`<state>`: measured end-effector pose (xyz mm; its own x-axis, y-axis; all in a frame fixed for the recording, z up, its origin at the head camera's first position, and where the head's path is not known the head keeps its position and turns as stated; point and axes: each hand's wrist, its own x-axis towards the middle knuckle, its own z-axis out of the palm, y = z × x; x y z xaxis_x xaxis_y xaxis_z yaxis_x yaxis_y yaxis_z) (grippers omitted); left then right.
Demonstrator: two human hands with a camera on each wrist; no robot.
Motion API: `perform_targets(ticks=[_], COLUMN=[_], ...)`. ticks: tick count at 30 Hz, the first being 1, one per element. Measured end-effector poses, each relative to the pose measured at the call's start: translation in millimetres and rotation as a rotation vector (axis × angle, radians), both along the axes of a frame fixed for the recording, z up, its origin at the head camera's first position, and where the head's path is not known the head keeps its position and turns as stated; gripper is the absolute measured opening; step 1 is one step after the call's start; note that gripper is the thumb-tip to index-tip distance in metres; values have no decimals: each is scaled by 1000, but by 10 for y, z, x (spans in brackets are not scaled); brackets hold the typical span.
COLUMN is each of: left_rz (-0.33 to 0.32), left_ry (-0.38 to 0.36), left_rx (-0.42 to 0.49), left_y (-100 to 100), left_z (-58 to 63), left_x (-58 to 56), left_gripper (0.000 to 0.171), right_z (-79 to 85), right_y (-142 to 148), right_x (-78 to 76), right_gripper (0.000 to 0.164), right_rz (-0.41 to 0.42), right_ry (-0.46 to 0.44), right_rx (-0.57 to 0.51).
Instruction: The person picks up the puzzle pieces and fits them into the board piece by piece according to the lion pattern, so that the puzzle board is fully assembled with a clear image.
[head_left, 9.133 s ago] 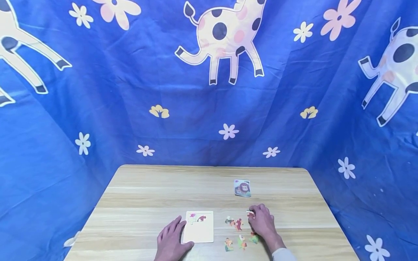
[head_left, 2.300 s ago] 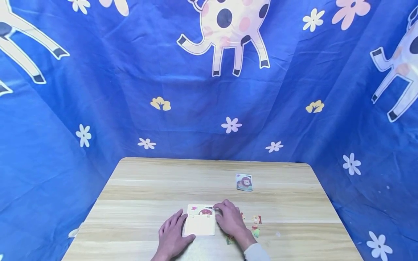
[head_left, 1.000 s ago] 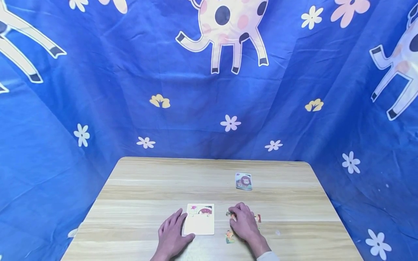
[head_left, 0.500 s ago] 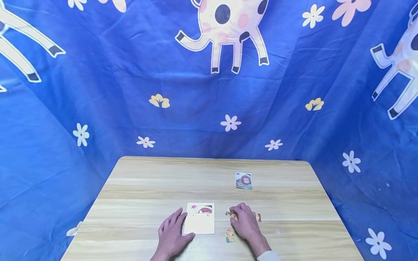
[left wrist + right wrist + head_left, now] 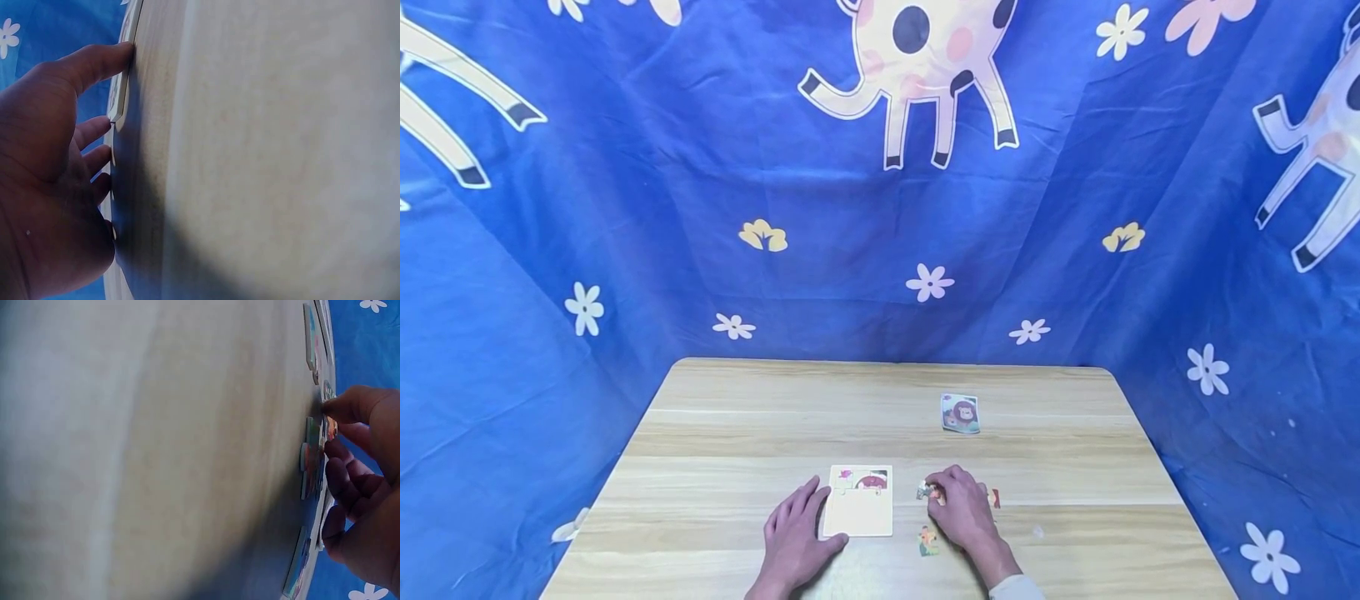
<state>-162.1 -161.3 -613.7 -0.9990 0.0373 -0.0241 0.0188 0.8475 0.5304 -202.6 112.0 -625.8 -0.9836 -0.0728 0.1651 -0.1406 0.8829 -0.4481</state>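
The white puzzle board lies on the table with its top row filled by pieces, showing a pink flower and a reddish-brown mane. My left hand steadies it, fingers along its left edge and thumb at its near corner. To the right of the board, my right hand pinches a small green-and-orange puzzle piece between thumb and index finger, low over the table. A loose piece with an orange figure lies nearer me. A red-edged piece shows beyond the right hand, which hides other pieces.
Farther back on the wooden table lies a square lion picture card. More flat pieces lie near the right hand in the right wrist view. A blue patterned curtain encloses the back and sides.
The right hand set a piece at the board's top right corner, then moved right to the loose pieces and took hold of another. The left hand stays at the board.
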Motion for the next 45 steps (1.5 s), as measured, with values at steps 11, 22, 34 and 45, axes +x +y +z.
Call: perform_targets(ticks=[11, 22, 34, 45], left_rz=[-2, 0, 1, 0], left_ry=[-15, -14, -16, -21], left_rx=[1, 9, 10, 4], left_y=[4, 4, 3, 2], left_z=[22, 27, 20, 23], left_x=[8, 6, 1, 9], left_gripper=[79, 80, 80, 79], right_z=[0, -25, 25, 57], right_y=[-27, -53, -161, -337], right_x=[15, 6, -36, -51], right_gripper=[24, 22, 27, 24], right_rz=[24, 3, 45, 111], right_ry=[72, 38, -18, -84], right_rx=[-39, -96, -232, -330])
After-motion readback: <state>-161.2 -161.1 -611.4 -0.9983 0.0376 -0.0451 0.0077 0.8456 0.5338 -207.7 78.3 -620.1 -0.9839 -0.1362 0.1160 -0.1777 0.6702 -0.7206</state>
